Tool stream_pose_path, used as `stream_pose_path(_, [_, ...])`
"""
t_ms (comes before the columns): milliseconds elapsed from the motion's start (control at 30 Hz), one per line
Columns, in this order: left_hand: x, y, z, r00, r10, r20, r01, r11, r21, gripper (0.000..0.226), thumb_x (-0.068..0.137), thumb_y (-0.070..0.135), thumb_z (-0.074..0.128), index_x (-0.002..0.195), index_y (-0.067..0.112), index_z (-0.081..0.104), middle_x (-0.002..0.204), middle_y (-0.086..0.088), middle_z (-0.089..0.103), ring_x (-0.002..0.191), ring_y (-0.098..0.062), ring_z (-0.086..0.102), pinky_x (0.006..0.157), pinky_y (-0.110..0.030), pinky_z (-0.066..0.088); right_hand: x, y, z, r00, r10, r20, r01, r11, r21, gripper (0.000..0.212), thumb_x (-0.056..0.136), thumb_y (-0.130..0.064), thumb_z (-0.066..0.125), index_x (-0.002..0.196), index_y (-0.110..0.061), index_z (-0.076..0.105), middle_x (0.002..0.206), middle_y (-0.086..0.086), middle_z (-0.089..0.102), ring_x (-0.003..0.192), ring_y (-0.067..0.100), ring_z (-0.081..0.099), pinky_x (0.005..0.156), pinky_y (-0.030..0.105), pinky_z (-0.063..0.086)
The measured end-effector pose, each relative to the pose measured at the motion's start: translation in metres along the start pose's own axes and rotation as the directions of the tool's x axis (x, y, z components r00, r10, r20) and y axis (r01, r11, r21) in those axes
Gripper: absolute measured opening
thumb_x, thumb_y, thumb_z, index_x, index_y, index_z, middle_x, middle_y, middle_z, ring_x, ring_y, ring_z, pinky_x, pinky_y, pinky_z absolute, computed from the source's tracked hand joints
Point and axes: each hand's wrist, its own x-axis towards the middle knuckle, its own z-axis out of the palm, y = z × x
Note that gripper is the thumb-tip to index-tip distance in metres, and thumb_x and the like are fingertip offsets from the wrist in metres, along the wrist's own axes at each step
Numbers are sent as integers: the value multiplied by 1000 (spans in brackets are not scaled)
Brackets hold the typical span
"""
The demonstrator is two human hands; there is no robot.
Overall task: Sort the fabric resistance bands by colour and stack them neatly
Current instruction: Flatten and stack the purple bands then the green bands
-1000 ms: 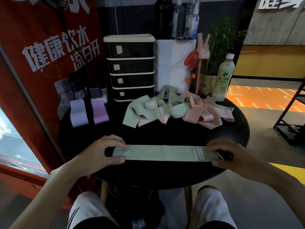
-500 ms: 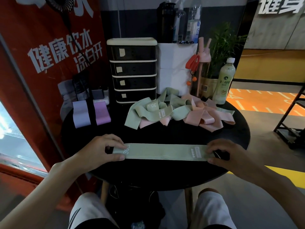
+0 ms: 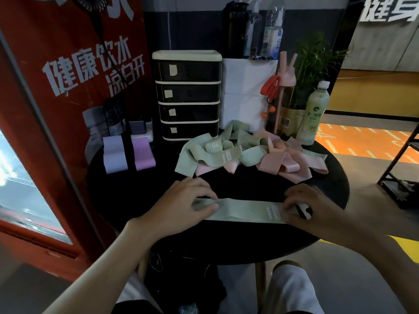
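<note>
A green fabric band (image 3: 244,210) lies flat across the near part of the round black table (image 3: 140,196). My left hand (image 3: 181,205) pinches its left end, thumb under the folded tip. My right hand (image 3: 313,209) holds its right end beside the white label. Behind lies a tangled heap of green bands (image 3: 215,152) and pink bands (image 3: 285,164). At the far left rest a folded lilac band (image 3: 114,154) and a folded purple band (image 3: 144,154), side by side.
A black drawer unit (image 3: 188,94) stands at the back, with a white box (image 3: 247,91), a pink bottle (image 3: 283,94), a potted plant (image 3: 310,71) and a green drink bottle (image 3: 314,114) to its right. A red sign panel (image 3: 56,87) flanks the table's left.
My left hand has slid rightward along the green band, covering the 30 mark and lifting that end. The right hand has stayed on the right end. The view has tilted down slightly.
</note>
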Motion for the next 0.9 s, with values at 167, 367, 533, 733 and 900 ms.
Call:
stream_pose_path(167, [-3, -1, 19, 1000, 1, 6, -1, 999, 46, 45, 82, 68, 45, 102, 37, 70, 108, 22, 54, 106, 0, 46, 91, -23, 31, 38, -27, -4, 990, 86, -112, -54, 963, 265, 16, 84, -21, 73, 92, -28, 62, 93, -11, 58, 89, 4, 58, 80, 24, 48])
stream_pose_path(367, [-4, -4, 20, 1000, 22, 10, -23, 996, 86, 46, 81, 72, 50, 109, 39, 67, 113, 25, 51, 110, 4, 42, 92, -17, 27, 133, -40, 19, 906, 336, -259, -227, 899, 374, 21, 85, -37, 70, 95, -20, 62, 86, -4, 66, 90, 17, 62, 80, 27, 50])
stream_pose_path(533, [-3, -4, 19, 999, 34, -1, -34, 996, 85, 50, 78, 74, 53, 109, 38, 69, 115, 24, 57, 113, 5, 44, 95, -20, 26, 173, -49, 30, 839, 459, -291, -354, 868, 348, 24, 87, -34, 66, 80, -11, 66, 73, -8, 52, 79, 14, 52, 67, 16, 38])
stream_pose_path(733, [-3, -4, 20, 999, 45, -15, -44, 997, 58, 45, 78, 71, 53, 101, 36, 71, 115, 22, 58, 111, 4, 45, 97, -27, 31, 189, -50, 38, 802, 533, -269, -361, 792, 492, 13, 77, -8, 64, 73, 1, 71, 76, 15, 69, 73, 26, 63, 65, 33, 50])
stream_pose_path(900, [-5, -1, 20, 997, 45, -54, -41, 996, 79, 47, 80, 73, 51, 101, 36, 71, 113, 22, 59, 111, 2, 49, 95, -29, 34, 181, -62, 25, 830, 438, -346, -215, 824, 525, 10, 81, -6, 66, 87, -12, 72, 81, 1, 68, 73, 11, 60, 59, 15, 42])
